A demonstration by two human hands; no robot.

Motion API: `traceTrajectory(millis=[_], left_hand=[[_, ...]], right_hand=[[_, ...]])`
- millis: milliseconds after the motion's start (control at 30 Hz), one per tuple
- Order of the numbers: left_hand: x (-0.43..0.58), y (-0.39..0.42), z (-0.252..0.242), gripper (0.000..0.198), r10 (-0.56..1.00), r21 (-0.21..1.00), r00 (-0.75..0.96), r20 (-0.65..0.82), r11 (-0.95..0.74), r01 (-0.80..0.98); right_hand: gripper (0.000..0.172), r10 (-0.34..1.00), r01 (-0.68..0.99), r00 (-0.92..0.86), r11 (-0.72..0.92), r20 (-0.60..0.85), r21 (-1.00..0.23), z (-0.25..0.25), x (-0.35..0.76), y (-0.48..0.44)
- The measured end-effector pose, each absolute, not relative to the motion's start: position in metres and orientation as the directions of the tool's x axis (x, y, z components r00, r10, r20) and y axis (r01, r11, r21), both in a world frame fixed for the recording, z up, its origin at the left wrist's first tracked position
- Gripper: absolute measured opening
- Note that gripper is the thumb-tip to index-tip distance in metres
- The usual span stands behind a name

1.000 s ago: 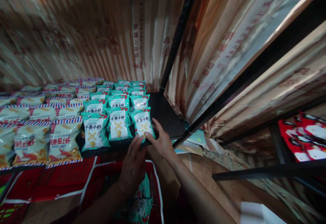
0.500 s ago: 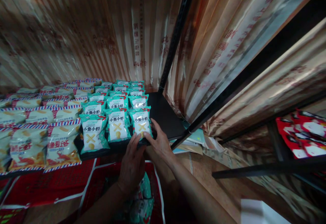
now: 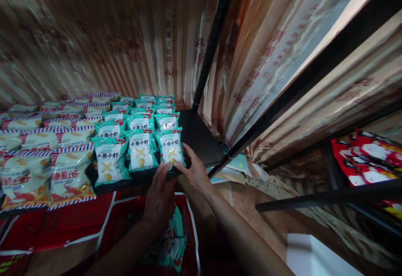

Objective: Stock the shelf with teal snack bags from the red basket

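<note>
Rows of teal snack packets [image 3: 140,152] lie on a black shelf [image 3: 201,142]. Both hands rest at the shelf's front edge on the rightmost front teal packet [image 3: 170,148]. My left hand [image 3: 159,198] reaches up with its fingers stretched against that packet's lower edge. My right hand [image 3: 194,170] lies beside the packet, fingers spread along its right side and bottom corner. Below my left wrist more teal packets [image 3: 169,244] sit in a red bag [image 3: 188,225].
White, red and blue striped snack packets [image 3: 47,171] fill the shelf's left part. A black upright post [image 3: 210,45] stands at the shelf's back corner before striped curtains [image 3: 125,37]. Red packets [image 3: 367,158] lie on a shelf at the right. Papers [image 3: 234,169] lie below.
Both hands stay on the rightmost front teal packet. The view has shifted slightly, so the shelf and hands sit a little higher and further left in the picture.
</note>
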State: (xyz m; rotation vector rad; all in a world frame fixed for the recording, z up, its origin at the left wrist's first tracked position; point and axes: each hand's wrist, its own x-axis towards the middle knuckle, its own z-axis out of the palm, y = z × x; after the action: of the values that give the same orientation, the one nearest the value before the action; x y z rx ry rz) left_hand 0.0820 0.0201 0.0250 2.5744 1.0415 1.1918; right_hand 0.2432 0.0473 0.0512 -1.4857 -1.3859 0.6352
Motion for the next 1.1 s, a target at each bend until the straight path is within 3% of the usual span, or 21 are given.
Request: traceTrajectory(millis=[567,1100], left_hand=[[0.081,0.021,0.023,0.042,0.638,0.414,0.456,0.620,-0.760,0.500],[0.080,0.027,0.028,0.039,0.634,0.400,0.437,0.638,-0.757,0.516]], right_hand=[[0.075,0.952,0.509,0.200,0.102,0.232,-0.854,0.052,0.242,0.043],[0.063,0.939,0.623,0.161,0.141,0.303,-0.770,0.052,0.236,0.049]])
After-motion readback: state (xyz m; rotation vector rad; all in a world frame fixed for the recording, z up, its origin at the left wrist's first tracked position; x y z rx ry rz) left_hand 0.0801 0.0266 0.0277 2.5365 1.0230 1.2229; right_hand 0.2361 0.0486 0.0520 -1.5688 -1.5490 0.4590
